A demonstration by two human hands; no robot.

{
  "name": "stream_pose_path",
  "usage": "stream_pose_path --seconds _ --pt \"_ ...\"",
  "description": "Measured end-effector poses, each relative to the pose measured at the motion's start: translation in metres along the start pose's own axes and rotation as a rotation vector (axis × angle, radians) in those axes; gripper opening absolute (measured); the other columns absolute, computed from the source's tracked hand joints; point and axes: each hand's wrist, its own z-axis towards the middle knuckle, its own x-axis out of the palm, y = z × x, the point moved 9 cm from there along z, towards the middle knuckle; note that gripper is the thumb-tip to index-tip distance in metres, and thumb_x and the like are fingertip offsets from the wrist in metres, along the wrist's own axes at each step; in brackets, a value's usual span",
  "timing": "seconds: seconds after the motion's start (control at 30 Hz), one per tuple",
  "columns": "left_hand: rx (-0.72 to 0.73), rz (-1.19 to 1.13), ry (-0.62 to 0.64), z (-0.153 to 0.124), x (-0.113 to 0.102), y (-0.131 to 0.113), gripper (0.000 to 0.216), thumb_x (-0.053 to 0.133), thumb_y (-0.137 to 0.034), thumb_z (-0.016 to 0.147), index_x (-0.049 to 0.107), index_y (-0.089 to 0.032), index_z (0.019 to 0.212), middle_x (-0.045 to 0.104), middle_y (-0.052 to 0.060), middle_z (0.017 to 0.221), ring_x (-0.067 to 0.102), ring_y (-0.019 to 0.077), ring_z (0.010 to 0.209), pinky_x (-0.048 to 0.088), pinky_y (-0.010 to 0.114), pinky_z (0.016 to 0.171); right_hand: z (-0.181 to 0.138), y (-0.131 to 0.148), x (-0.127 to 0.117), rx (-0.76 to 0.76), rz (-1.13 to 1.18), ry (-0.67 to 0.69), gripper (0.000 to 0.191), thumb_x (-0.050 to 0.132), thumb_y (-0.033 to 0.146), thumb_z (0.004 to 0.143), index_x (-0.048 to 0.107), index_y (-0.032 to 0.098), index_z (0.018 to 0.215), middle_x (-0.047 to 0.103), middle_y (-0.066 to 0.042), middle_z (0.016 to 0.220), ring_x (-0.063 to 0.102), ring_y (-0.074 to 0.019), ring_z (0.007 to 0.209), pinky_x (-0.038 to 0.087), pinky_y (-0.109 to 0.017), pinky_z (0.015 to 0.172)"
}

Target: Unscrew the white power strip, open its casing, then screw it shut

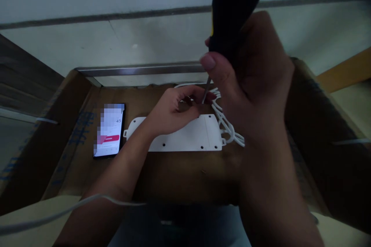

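Note:
A white power strip [185, 137] lies with its underside up, dark screw holes along its edges and a mounting tab at each end. My right hand [249, 69] is wrapped round the black and yellow handle of a screwdriver [232, 11], tilted with its thin metal shaft pointing down. Over the far edge of the strip, my left hand [174, 112] has thumb and fingers pinched close around the screwdriver's tip. Whatever sits between those fingertips is too small to make out. A bundle of white cord [227, 125] lies at the strip's right end, partly behind my right hand.
A lit phone [109, 131] lies left of the strip. Everything rests on a brown cardboard surface [185, 173] with raised cardboard sides [37, 131]. A metal bar [139, 70] runs along the back, before a pale wall. A loose white cable [58, 214] crosses the lower left.

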Motion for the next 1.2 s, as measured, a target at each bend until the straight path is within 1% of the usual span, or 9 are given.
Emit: stream_pose_path --seconds 0.2,0.37,0.53,0.63,0.8,0.9,1.0,1.07,1.2 --pt "-0.071 0.017 -0.022 0.002 -0.002 0.009 0.026 0.055 -0.01 0.077 0.075 -0.016 0.094 0.076 0.002 0.09 0.067 0.0142 0.084 0.053 0.025 0.075 0.0 0.003 -0.001 -0.004 -0.052 -0.004 0.029 0.06 0.044 0.099 0.061 0.017 0.11 0.06 -0.004 0.102 0.058 -0.0109 0.097 0.037 -0.023 0.065" --pt "-0.104 0.119 -0.089 0.003 -0.01 0.016 0.033 0.051 -0.005 0.074 0.075 -0.015 0.093 0.079 0.003 0.095 0.071 0.0151 0.089 0.055 0.025 0.08 -0.001 0.0 -0.001 0.03 -0.07 -0.034 0.028 0.061 0.049 0.098 0.06 0.024 0.11 0.053 -0.002 0.083 0.058 -0.0144 0.095 0.037 -0.027 0.066" --pt "-0.121 0.139 -0.09 0.003 -0.01 0.019 0.035 0.05 -0.005 0.075 0.076 -0.015 0.096 0.079 0.003 0.094 0.071 0.0156 0.087 0.055 0.026 0.079 -0.001 0.0 -0.001 0.051 -0.06 -0.019 0.032 0.061 0.052 0.097 0.063 0.022 0.109 0.063 -0.004 0.104 0.059 -0.0136 0.096 0.039 -0.027 0.067" --pt "-0.141 0.12 -0.08 0.002 -0.009 0.019 0.035 0.052 -0.006 0.076 0.077 -0.016 0.098 0.079 0.003 0.094 0.07 0.0154 0.086 0.055 0.026 0.078 -0.001 0.001 -0.001 0.063 -0.073 0.012 0.034 0.059 0.052 0.098 0.064 0.022 0.113 0.066 -0.004 0.108 0.06 -0.0147 0.095 0.04 -0.029 0.069" --pt "-0.06 -0.003 0.088 -0.001 0.005 0.003 0.02 0.063 -0.014 0.084 0.076 -0.019 0.098 0.076 0.002 0.087 0.068 0.0153 0.082 0.055 0.027 0.077 -0.001 0.002 0.0 0.081 -0.053 0.076 0.027 0.059 0.049 0.098 0.067 0.028 0.112 0.067 -0.003 0.104 0.06 -0.017 0.093 0.042 -0.033 0.072" --pt "-0.061 0.007 0.073 0.0 0.003 0.001 0.011 0.069 -0.022 0.089 0.077 -0.019 0.096 0.076 0.002 0.089 0.069 0.0165 0.084 0.056 0.028 0.079 -0.001 -0.002 0.006 0.082 0.077 0.098 0.03 0.057 0.048 0.1 0.062 0.026 0.12 0.064 -0.001 0.1 0.058 -0.0132 0.083 0.043 -0.033 0.074" --pt "-0.097 0.01 0.052 0.001 0.003 0.007 0.016 0.07 -0.029 0.091 0.078 -0.017 0.097 0.078 0.004 0.093 0.072 0.0174 0.087 0.056 0.027 0.078 0.0 -0.003 0.009 0.02 0.256 0.078 0.033 0.064 0.036 0.096 0.055 0.021 0.124 0.062 -0.001 0.112 0.057 -0.0092 0.082 0.047 -0.031 0.075" --pt "-0.101 0.014 0.035 0.001 0.003 0.01 0.019 0.072 -0.032 0.09 0.079 -0.017 0.099 0.079 0.003 0.093 0.072 0.0175 0.087 0.056 0.026 0.077 0.001 -0.001 0.009 -0.015 0.238 0.058 0.032 0.07 0.032 0.091 0.057 0.02 0.117 0.062 -0.001 0.107 0.056 -0.0083 0.082 0.045 -0.028 0.071" --pt "-0.091 0.033 -0.009 0.0 0.001 0.011 0.018 0.075 -0.033 0.089 0.08 -0.018 0.097 0.079 0.002 0.089 0.072 0.0165 0.085 0.056 0.024 0.075 0.003 0.001 0.0 -0.03 0.119 -0.045 0.023 0.077 0.035 0.085 0.06 0.02 0.087 0.053 0.001 0.078 0.051 -0.0101 0.075 0.037 -0.029 0.066"
